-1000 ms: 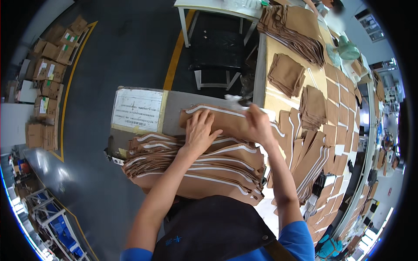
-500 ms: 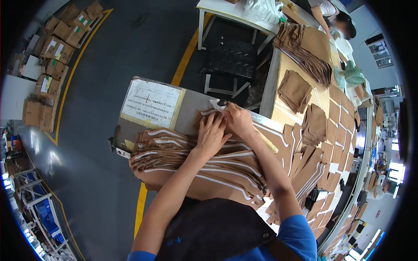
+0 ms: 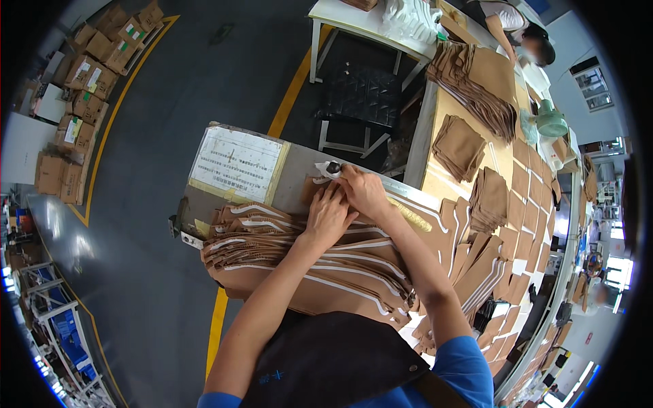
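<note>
My left hand (image 3: 326,217) lies with fingers spread on a brown piece (image 3: 309,192) with a white strip at its far end. Just to its right, my right hand (image 3: 360,190) grips a small tool (image 3: 332,168) with a dark top and white wrapping, held over that piece near my left fingertips. Below both hands lies a heaped stack of long brown pieces (image 3: 306,272) with curved white strips, on a grey board (image 3: 286,190) with a taped paper sheet (image 3: 230,163). A yellowish textured strip (image 3: 415,217) shows right of my right wrist.
The right-hand table (image 3: 435,173) holds several brown piles (image 3: 459,146) and a green fan (image 3: 551,119); a co-worker (image 3: 503,24) leans over its far end. A black stool (image 3: 357,95) stands under a white table (image 3: 340,15). Cardboard boxes (image 3: 95,102) line the floor at left.
Since a second ago my right hand and the tool have moved left, beside my left fingertips. In the last half second the tool has shifted slightly further left. The view has also shifted.
</note>
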The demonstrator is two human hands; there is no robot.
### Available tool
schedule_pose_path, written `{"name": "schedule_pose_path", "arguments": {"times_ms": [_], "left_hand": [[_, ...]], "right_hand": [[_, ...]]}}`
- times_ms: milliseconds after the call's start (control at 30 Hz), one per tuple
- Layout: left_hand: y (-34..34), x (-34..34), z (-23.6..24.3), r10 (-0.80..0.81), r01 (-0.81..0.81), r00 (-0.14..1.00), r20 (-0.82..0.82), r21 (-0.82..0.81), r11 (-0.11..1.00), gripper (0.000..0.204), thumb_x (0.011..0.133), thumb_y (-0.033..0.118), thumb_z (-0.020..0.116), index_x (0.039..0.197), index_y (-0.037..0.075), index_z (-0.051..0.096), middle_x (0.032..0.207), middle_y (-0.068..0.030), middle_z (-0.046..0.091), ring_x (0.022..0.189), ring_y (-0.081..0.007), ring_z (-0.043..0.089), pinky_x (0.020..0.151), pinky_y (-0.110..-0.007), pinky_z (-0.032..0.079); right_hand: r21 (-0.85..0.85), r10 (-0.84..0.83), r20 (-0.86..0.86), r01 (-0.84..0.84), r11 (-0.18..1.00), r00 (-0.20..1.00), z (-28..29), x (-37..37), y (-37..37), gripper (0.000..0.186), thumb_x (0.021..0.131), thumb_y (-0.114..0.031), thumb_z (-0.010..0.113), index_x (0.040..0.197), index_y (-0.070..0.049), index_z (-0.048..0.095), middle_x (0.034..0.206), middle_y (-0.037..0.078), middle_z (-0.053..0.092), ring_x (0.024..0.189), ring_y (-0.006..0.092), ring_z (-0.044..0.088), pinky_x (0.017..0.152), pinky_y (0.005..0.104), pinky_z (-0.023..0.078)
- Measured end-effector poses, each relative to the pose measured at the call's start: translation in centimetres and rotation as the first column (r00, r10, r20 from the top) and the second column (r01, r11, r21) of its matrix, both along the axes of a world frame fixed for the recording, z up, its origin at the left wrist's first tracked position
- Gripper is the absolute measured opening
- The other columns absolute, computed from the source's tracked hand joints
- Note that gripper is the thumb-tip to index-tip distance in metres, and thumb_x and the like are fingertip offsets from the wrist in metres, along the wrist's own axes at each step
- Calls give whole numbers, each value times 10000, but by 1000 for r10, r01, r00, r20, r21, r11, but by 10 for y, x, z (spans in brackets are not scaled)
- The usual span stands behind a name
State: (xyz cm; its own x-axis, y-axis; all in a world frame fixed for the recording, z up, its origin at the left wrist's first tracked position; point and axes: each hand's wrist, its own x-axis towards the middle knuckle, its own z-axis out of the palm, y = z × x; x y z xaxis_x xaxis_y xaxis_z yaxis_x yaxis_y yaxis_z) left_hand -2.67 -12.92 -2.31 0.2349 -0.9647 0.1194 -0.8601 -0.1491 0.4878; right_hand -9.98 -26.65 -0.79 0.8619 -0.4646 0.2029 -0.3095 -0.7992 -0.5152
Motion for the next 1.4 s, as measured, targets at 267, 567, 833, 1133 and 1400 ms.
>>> {"name": "schedule_pose_path", "arguments": {"times_ms": [267,567,833,1133,1400], "left_hand": [[1,1,5,-12,12,999,-32,-22,1000,491,836,248,742,1245,11,609,1326,-149,573,1289,-335,500,1051,-489,402],[12,8,32,16,-59,971,-239,-175,983,254,917,161,663,1113,2,692,1183,-139,680,1102,-320,643,908,-409,517],[112,-56,78,-437,408,900,5,-366,836,263,820,84,740,1069,12,691,1064,-85,651,989,-248,623,835,-378,496],[121,-66,60,-494,496,869,45,-86,864,339,827,161,743,1128,34,654,1091,-101,564,963,-279,553,841,-421,445],[115,-68,68,-531,535,845,67,-92,840,320,829,142,745,1111,21,651,1043,-98,585,941,-262,572,796,-399,467]], "right_hand": [[59,-34,-34,36,998,999,-6,-20,-1,160,906,-140,634,966,-6,571,827,225,650,769,436,644,627,483,509],[-122,-617,-247,608,784,747,-6,-193,-32,400,714,-62,663,1080,-66,502,1125,179,550,1041,415,578,787,518,506],[207,-739,-22,727,655,673,-53,-275,-9,282,812,-57,597,1085,-24,536,900,272,658,881,469,638,740,500,497],[402,-967,202,888,225,154,-73,-425,94,241,912,-4,603,1151,16,583,1041,127,668,973,208,618,874,325,471],[-109,-992,-110,992,-56,-69,-104,-463,169,276,858,-113,673,1094,-12,574,1200,184,524,1084,399,564,878,476,475]]}}
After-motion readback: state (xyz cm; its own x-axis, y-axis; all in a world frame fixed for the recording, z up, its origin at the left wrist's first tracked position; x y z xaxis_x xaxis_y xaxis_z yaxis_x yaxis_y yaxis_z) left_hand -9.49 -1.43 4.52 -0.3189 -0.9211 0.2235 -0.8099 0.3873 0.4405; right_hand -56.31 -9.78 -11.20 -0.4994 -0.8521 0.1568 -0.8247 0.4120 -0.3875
